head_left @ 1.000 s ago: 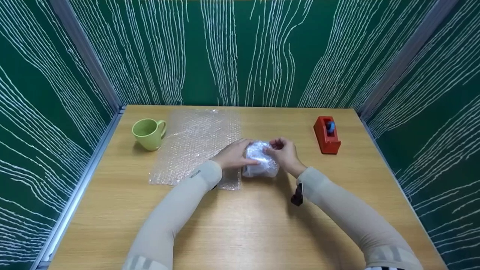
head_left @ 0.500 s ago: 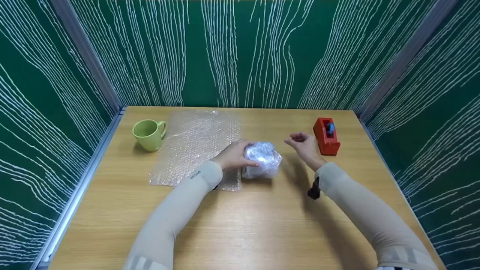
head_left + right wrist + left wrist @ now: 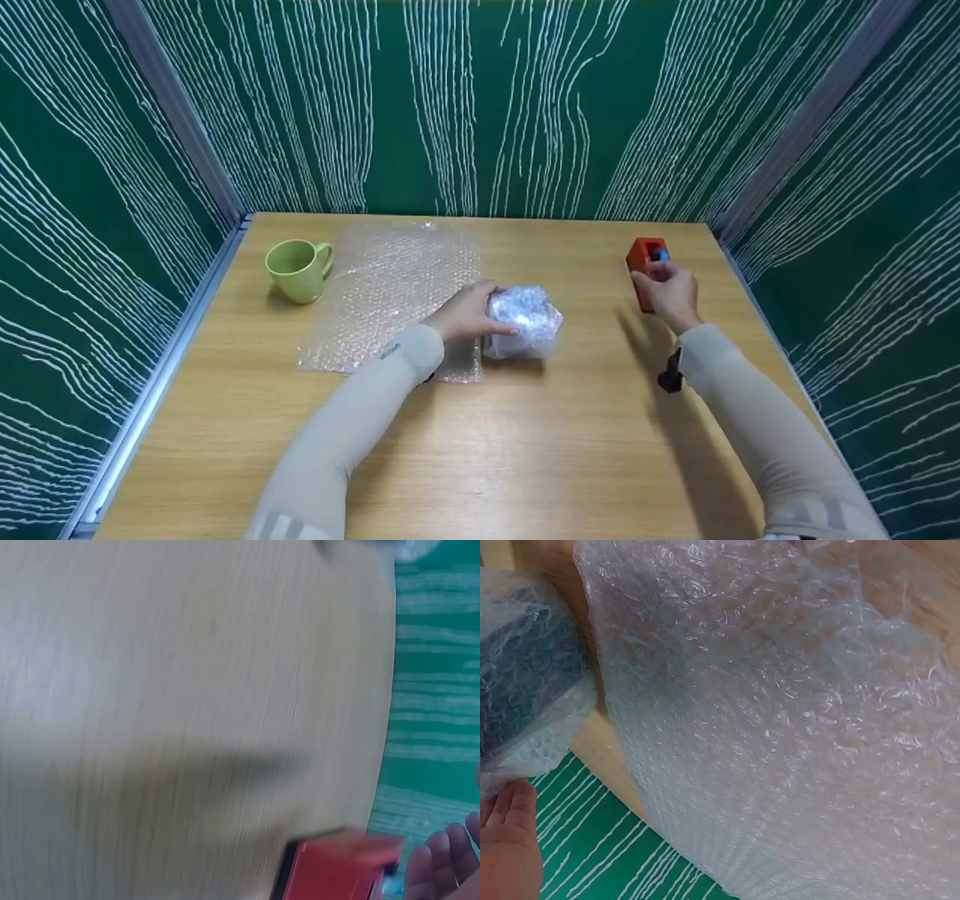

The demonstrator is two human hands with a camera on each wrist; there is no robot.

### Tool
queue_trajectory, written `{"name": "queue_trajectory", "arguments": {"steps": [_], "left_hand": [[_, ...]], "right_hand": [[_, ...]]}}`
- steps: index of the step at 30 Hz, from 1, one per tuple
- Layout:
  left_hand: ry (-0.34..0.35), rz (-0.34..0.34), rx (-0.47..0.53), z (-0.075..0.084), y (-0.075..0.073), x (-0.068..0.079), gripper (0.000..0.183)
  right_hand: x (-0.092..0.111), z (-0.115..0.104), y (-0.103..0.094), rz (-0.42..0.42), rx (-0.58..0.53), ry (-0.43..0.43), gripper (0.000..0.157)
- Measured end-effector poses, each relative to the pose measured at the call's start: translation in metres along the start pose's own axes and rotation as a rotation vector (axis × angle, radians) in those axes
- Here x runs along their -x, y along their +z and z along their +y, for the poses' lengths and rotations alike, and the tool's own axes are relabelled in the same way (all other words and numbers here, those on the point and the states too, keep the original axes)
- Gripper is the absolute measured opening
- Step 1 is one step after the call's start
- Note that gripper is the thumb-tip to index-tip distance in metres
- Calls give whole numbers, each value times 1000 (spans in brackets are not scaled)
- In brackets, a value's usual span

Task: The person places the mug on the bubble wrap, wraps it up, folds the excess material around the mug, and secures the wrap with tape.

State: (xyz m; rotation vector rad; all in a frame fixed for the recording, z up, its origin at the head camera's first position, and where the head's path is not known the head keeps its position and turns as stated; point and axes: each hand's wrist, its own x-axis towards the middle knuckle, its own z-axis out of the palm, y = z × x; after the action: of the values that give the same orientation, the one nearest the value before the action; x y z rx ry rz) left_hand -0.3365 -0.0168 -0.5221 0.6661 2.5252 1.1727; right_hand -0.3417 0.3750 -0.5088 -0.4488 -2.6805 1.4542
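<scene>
A bundle of bubble wrap (image 3: 526, 321) stands on the table, with something dark showing through it in the left wrist view. My left hand (image 3: 469, 311) holds it from the left side, thumb in front and fingers behind. Over on the right, my right hand (image 3: 667, 292) is above the front of a red tape dispenser (image 3: 646, 251), covering part of it. In the right wrist view, its loosely bent fingers (image 3: 442, 859) are beside the dispenser. The dispenser carries a blue roll of tape (image 3: 660, 255).
A flat sheet of bubble wrap (image 3: 397, 277) lies left of the bundle, partly under my left forearm. A green mug (image 3: 298, 271) stands at the table's back left. Green walls with white lines (image 3: 525, 105) enclose the table (image 3: 480, 465).
My right hand has left the bundle and moved right to the tape dispenser. The left hand has stayed on the bundle, whose loose wrap shifted slightly.
</scene>
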Motion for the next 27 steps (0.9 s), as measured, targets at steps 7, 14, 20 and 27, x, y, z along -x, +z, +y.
{"name": "queue_trajectory", "arguments": {"steps": [7, 14, 20, 27], "left_hand": [[-16, 13, 12, 0, 1, 2, 91], [-15, 17, -6, -2, 3, 1, 90], [-26, 22, 13, -3, 4, 1, 89], [-15, 17, 34, -2, 4, 1, 88]], "right_hand": [[-20, 14, -18, 23, -17, 99, 57], [-24, 17, -30, 46, 22, 130, 57], [-12, 6, -32, 33, -46, 218, 56], [-3, 1, -32, 11, -114, 322, 56]]}}
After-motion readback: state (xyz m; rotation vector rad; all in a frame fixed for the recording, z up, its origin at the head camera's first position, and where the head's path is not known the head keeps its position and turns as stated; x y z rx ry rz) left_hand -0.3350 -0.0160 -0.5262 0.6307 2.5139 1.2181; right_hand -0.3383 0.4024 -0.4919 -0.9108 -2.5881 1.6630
